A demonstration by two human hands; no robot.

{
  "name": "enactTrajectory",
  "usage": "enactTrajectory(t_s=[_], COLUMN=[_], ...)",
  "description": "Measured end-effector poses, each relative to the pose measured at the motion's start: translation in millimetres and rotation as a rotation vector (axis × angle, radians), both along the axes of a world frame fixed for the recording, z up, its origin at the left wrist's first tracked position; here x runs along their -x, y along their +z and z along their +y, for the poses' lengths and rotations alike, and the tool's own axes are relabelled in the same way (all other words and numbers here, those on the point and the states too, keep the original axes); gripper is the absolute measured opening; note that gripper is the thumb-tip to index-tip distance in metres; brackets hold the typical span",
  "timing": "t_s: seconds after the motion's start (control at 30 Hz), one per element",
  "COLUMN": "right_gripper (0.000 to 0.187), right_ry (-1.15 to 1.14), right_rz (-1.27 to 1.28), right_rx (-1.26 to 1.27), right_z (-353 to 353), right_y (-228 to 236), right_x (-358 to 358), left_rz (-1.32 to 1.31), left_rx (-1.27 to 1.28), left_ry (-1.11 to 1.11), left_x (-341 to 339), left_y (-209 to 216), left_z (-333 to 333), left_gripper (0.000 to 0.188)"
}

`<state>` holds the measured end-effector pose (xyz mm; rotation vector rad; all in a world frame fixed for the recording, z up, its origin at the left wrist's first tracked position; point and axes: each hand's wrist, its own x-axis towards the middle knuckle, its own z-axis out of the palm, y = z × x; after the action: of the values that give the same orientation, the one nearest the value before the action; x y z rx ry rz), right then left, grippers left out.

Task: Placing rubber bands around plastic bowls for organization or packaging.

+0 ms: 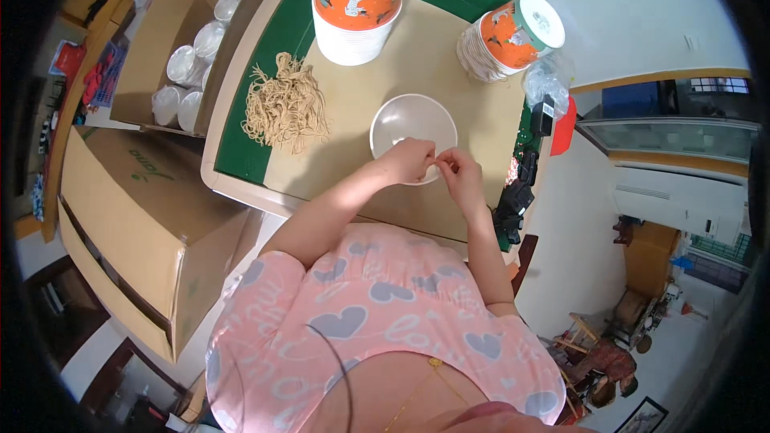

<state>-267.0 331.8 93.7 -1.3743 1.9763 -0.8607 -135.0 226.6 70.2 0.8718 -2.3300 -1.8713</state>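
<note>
Both hands meet over the near rim of a round white paper tub (413, 120) that stands on the table in front of me. My left hand (407, 160) is closed, its thumb and fingertips pinched together. Against it, my right hand (462, 176) pinches too, fingertips nearly touching the left ones. Whatever lies between the fingertips is too small to make out. A loose heap of beige strings (286, 104) lies on the tabletop to the left of the tub. The inside of the tub is partly hidden by my hands.
At the back stand a tall stack of orange and white paper tubs (361, 0) and a tilted stack (511, 36) at right. Black devices (513, 208) line the table's right edge. Left are an open carton (196, 56) with wrapped tubs and a large carton (144, 208). Another person (611, 365) sits far right.
</note>
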Motion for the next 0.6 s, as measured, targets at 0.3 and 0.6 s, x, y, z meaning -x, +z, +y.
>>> enactTrajectory(t_s=[0.3,0.6], right_gripper=[0.008,0.007], right_ry=[-0.101,0.271], right_rz=[-0.039,0.446], right_rx=[0.110,0.304], right_z=[-1,-29], right_y=[-25,6], right_x=[16,14], left_rz=[0.303,-0.016], left_rx=[0.420,0.691], left_ry=[0.116,-0.007], left_x=[-7,-5], left_y=[-12,-16], left_z=[10,11], left_gripper=[0.006,0.017])
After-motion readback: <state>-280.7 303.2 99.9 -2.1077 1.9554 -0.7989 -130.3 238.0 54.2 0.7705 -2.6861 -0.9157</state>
